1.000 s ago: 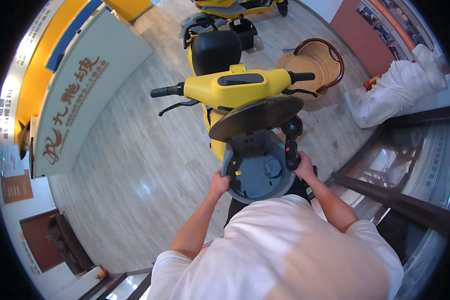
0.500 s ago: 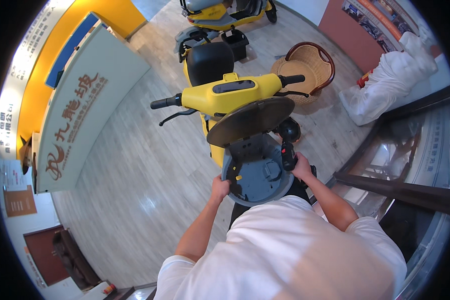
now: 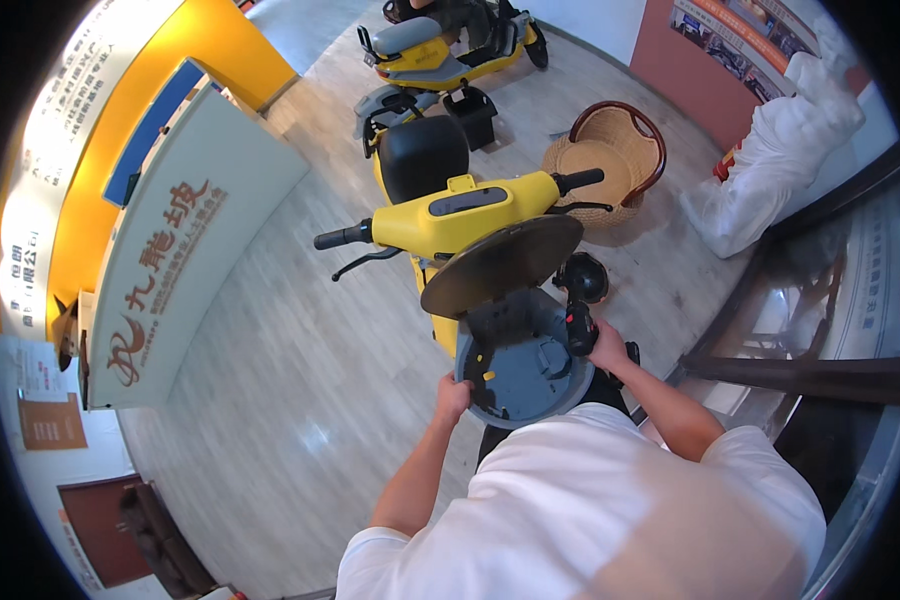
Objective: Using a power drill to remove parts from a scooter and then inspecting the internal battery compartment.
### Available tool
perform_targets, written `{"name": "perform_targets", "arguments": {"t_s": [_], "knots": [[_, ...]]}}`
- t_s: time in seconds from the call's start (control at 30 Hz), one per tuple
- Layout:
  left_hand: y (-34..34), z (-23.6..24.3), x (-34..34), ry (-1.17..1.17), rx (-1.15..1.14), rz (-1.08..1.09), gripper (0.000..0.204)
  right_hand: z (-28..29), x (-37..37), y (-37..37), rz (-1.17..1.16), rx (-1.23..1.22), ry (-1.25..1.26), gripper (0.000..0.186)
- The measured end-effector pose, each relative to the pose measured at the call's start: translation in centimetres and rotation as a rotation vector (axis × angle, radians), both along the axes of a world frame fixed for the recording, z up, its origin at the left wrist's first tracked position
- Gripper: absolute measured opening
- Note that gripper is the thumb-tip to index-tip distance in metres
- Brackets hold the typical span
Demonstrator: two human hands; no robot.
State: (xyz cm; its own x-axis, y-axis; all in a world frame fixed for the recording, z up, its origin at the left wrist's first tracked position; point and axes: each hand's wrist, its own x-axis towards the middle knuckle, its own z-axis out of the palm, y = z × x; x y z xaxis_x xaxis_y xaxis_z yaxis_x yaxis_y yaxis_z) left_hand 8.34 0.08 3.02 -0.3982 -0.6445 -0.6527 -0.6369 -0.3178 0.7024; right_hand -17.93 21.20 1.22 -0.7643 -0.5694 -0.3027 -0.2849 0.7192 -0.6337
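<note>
A yellow scooter [image 3: 460,212] faces me, its handlebars across the middle of the view. In front of them a dark round lid [image 3: 500,268] is tilted up over a round grey tub [image 3: 530,390]. Small yellow pieces [image 3: 489,376] show inside the tub at its left side. My left hand [image 3: 454,397] is closed on the tub's left rim. At the right rim, my right hand [image 3: 608,346] is wrapped around a black hand-held power tool with a red button [image 3: 580,328]; its tip is hard to make out. A black rounded part [image 3: 582,277] sits just beyond the tool.
A wicker chair [image 3: 610,165] stands beyond the right handlebar. Behind the scooter are a black bin [image 3: 471,118] and another yellow scooter [image 3: 430,60]. A pale curved counter [image 3: 210,230] stands left, a white-covered object [image 3: 780,160] right, near a dark-framed glass structure [image 3: 800,380].
The whole view has shifted slightly, so the scene sits lower and to the right. My hands keep their places at the tub and on the power tool.
</note>
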Motion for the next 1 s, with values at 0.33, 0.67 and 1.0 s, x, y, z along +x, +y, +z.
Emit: {"name": "perform_targets", "arguments": {"t_s": [0.33, 0.67, 1.0], "knots": [[-0.4, -2.0, 0.3, -0.055, 0.005, -0.002, 0.03, -0.1, -0.6, -0.6, 0.017, 0.0, -0.015, 0.048], [1.1, -2.7, 0.5, -0.028, -0.244, 0.036, 0.052, -0.5, -0.5, 1.4, -0.014, -0.056, 0.001, 0.046], [-2.7, -0.9, 5.7, 0.238, 0.0, 0.334, 0.031, 2.3, -0.1, 4.9, -0.095, -0.202, 0.018, 0.034]]}}
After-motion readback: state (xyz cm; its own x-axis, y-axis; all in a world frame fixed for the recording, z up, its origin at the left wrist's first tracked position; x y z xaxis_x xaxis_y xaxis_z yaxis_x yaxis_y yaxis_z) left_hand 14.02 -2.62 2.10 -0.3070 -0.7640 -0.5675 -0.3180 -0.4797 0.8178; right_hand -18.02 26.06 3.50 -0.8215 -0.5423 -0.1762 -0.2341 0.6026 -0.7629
